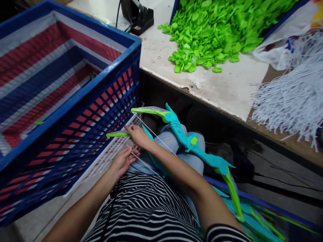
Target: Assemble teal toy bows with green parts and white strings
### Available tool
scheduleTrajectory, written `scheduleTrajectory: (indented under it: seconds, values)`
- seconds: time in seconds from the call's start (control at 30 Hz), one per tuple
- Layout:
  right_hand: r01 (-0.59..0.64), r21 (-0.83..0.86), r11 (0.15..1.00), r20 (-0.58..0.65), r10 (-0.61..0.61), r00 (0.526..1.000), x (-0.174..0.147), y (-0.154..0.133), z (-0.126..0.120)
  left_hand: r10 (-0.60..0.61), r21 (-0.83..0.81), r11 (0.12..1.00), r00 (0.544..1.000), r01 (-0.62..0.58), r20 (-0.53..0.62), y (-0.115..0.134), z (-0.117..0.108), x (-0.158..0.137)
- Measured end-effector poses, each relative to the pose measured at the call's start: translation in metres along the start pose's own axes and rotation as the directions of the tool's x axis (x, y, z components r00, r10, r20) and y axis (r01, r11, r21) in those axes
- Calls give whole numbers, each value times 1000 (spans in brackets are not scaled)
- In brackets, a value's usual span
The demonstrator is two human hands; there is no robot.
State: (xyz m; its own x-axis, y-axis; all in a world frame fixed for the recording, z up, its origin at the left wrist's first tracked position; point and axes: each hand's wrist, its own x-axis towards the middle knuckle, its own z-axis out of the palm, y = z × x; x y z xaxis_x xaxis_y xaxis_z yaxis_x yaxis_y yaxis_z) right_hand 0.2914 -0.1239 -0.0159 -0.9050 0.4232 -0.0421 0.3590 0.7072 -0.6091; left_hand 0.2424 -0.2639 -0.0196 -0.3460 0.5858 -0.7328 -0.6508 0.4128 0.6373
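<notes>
A toy bow (180, 132) with a turquoise middle and lime-green limbs lies across the lap, a white string (156, 134) running from its far tip. Below it is a second toy bow, whose green limb (117, 135) sticks out to the left of my right hand (140, 136). That hand is closed around this limb, its index finger lying along it. Just nearer to me, my left hand (123, 160) pinches a thin white string (145, 163) at the fingertips. The string's end is hidden between the fingers.
A blue plastic crate (101, 80) with a striped lining stands at left, beside a white basket (101, 154). Small green parts (207, 37) are heaped on the worktable (156, 64), with a bundle of white strings (290, 87) at right. More bows (252, 215) lie low at right.
</notes>
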Motion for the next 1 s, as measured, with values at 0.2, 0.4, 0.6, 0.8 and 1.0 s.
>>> scheduleTrajectory:
  seconds: [0.2,0.4,0.6,0.8,1.0]
  values:
    - [-27,750,661,22,16,1000,-15,33,-9,202,-86,978,971,-193,127,42,-28,-40]
    - [-196,951,238,185,68,980,-46,27,-6,419,97,894,892,-438,168,83,-5,-36]
    - [-211,955,209,190,115,975,-52,25,-4,537,229,804,835,-550,122,97,6,-34]
    - [-210,951,229,184,129,974,-52,27,-2,594,375,721,798,-582,96,101,5,-34]
    - [-194,948,253,170,113,979,-51,27,-1,600,348,718,789,-603,129,100,8,-33]
